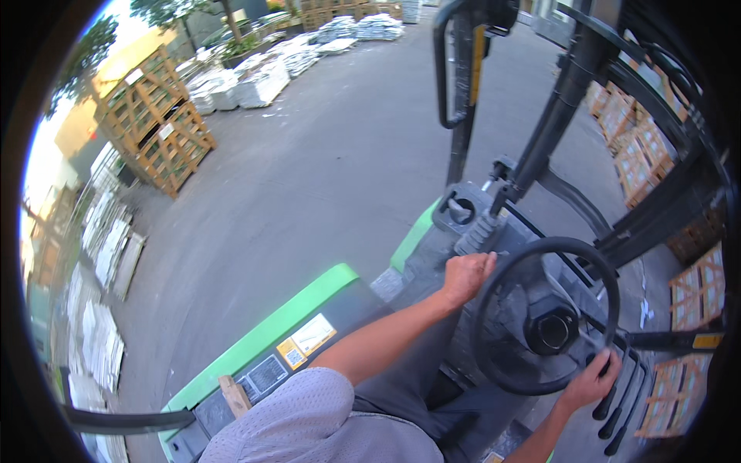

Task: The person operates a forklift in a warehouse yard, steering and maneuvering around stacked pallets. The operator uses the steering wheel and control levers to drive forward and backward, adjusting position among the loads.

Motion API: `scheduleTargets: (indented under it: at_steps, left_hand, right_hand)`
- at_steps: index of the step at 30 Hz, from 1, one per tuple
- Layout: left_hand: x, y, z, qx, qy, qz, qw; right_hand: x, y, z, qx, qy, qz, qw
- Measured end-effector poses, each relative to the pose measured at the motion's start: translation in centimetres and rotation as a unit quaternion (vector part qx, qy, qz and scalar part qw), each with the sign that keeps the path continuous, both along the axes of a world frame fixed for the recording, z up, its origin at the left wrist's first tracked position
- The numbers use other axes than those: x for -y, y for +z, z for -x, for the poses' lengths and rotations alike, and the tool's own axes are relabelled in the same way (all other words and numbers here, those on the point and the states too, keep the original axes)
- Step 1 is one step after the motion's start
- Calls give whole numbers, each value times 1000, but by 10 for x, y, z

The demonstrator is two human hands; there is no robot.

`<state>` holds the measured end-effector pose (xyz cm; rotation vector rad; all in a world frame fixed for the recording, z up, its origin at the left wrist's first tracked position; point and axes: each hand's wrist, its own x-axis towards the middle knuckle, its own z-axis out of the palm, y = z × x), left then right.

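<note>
A black steering wheel [553, 245] stands in front of me on a dark column, at the right of the view. My left hand [468, 278] is closed in a fist by the wheel's left rim, beside a ribbed rubber boot [478, 234]. What its fingers hold, if anything, is hidden. At the lower right of the wheel my right hand [590, 380] is wrapped round the rim, close to several black control levers [611, 424].
The vehicle has a bright green body edge [262, 332] and dark posts [567, 92]. Grey pavement [309, 177] spreads ahead and left. Stacked wooden crates [166, 127] and pale stone slabs [262, 81] line the left and back; more crates [698, 289] stand at right.
</note>
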<state>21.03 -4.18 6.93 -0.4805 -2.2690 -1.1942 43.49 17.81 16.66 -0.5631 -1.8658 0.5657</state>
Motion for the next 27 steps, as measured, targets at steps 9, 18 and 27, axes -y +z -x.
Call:
scheduleTargets:
  at_steps: [9,18,27]
  left_hand:
    - [20,-24,-8,84,-66,72,992]
    - [-8,-27,4,95,-161,-119,975]
    - [-20,-11,1,82,-91,-8,992]
  right_hand:
    - [23,77,122,-76,60,-63,993]
    - [119,39,143,-96,162,-77,979]
    - [134,-29,9,-16,256,-55,965]
